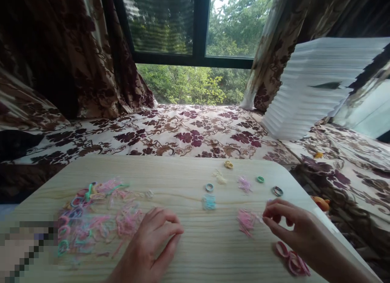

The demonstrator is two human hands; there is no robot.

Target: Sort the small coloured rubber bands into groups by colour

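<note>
Small elastic hair bands lie on a pale wooden table (195, 250). My left hand (149, 242) is at the right edge of a mixed heap of bands (88, 226), thumb and forefinger tips pressed together. Whatever they may hold is hidden. My right hand (289, 222) pinches what looks like a pale, see-through hair band (258, 217) beside a pile of pink bands (246, 222). Below its wrist lie thicker pink and red hair ties (294, 262). Further up are light blue bands (209, 202), lilac bands (244, 184) and cream bands (219, 177).
Thicker ties lie singly near the small piles: a blue one (209, 187), a green one (260, 179), a dark one (277, 190) and a yellow one (228, 164). A flower-patterned cover (189, 132) spreads beyond the table, below a window. An orange toy (321, 203) sits past the right edge.
</note>
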